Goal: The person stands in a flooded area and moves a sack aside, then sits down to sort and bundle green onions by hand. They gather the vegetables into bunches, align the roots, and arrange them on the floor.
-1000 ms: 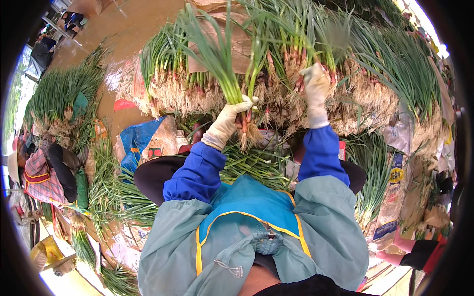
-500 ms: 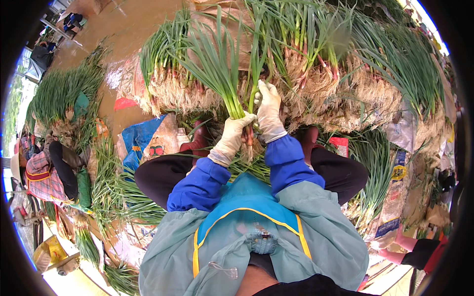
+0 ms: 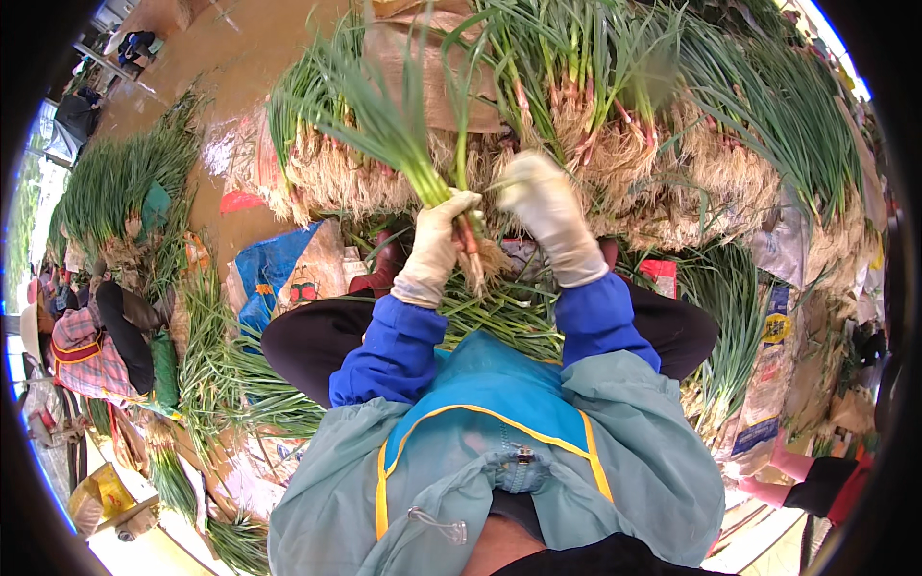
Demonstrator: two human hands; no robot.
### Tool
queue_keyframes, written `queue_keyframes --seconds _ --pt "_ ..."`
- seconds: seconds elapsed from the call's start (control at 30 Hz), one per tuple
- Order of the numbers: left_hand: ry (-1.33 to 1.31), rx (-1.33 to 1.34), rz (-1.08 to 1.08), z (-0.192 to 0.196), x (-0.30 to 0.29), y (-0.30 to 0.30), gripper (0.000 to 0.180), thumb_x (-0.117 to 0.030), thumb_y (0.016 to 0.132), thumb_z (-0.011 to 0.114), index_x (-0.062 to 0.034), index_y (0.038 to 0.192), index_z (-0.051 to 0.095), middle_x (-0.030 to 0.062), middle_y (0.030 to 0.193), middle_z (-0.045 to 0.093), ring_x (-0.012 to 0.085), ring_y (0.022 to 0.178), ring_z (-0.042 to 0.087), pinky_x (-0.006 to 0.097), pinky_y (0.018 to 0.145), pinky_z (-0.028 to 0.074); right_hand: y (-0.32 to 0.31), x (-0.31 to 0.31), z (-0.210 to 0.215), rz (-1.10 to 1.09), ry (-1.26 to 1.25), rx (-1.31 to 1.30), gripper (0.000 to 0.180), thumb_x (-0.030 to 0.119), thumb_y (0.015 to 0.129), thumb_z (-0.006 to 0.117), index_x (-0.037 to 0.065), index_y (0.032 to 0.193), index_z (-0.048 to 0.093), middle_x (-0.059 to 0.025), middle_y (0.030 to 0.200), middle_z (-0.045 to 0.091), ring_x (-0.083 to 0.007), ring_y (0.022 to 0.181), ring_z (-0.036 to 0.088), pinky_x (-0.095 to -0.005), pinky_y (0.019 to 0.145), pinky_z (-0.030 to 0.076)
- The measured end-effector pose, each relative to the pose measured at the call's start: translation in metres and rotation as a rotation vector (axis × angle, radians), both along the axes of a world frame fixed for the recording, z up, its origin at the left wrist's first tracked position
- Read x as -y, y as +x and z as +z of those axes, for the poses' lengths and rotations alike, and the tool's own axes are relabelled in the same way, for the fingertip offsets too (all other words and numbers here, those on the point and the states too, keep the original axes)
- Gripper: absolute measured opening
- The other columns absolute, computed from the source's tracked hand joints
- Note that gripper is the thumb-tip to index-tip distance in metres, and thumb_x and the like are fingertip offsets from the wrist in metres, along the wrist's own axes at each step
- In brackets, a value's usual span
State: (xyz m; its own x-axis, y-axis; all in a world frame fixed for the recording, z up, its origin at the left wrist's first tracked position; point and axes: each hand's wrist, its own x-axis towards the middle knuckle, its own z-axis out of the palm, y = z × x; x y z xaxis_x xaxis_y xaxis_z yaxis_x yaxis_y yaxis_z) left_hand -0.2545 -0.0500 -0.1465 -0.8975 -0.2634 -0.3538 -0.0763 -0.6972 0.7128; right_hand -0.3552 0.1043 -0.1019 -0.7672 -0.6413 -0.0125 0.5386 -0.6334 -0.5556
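My left hand [image 3: 437,240], in a pale glove, grips a bunch of green onions [image 3: 403,134] near the roots, leaves fanning up and left. My right hand [image 3: 543,206], also gloved, is raised just right of the bunch, blurred, its fingers at a thin stalk or leaf beside the bunch. Whether it grips anything is unclear. Behind both hands lies a big pile of green onions [image 3: 634,144] with pale hairy roots facing me. Trimmed green leaves [image 3: 499,312] lie on my lap between my knees.
More green onion bundles [image 3: 115,182] lie on the wet brown floor at left. A blue bag [image 3: 274,274] sits by my left knee. A person in a plaid top [image 3: 91,346] crouches at far left. Printed sacks [image 3: 768,384] stand at right.
My right hand came from the pile at right over to the bunch in my left hand, then lifted slightly off it. The left hand kept holding the bunch.
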Motion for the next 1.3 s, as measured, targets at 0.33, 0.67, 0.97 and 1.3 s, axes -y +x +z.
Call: queue_keyframes --seconds 0.33,0.67,0.97,1.3 --pt "0.493 -0.234 -0.182 -0.039 0.020 0.030 0.031 -0.025 0.092 0.058 -0.0055 0.115 0.053 0.0051 0.095 0.062 0.0162 0.077 0.061 0.036 0.073 0.054 0.008 0.052 -0.048 0.557 0.590 -0.325 0.028 0.025 0.090 0.060 0.006 0.110 0.056 0.0056 0.072 0.055 -0.0065 0.060 0.056 -0.0191 0.053 0.045" --pt "0.536 -0.423 -0.219 0.064 0.015 0.082 0.063 -0.022 0.096 0.055 -0.0060 0.146 0.021 -0.0070 0.069 0.035 0.0000 0.052 0.038 0.020 0.058 0.038 0.003 0.026 -0.044 0.521 1.906 -1.440 0.026 0.025 0.081 0.063 0.006 0.100 0.065 -0.0120 0.090 0.067 -0.0252 0.082 0.066 -0.0343 0.070 0.053" --pt "0.069 -0.251 -0.162 0.076 0.084 -0.001 0.047 -0.027 0.090 0.062 -0.0086 0.131 0.049 -0.0071 0.071 0.047 0.0056 0.062 0.045 0.024 0.064 0.045 -0.103 0.041 0.031 0.059 1.982 -1.212 0.038 0.040 0.093 0.052 0.004 0.095 0.062 -0.0070 0.079 0.063 -0.0197 0.066 0.061 -0.0359 0.064 0.053" --pt "-0.268 0.057 -0.518 0.028 0.050 -0.049 0.032 -0.020 0.087 0.060 -0.0004 0.112 0.059 0.0089 0.071 0.065 0.0171 0.055 0.062 0.025 0.041 0.047 -0.016 0.024 -0.015 0.447 1.289 -1.008 0.057 0.054 0.092 0.045 0.005 0.118 0.059 -0.0170 0.099 0.067 -0.0311 0.093 0.064 -0.0395 0.085 0.048"
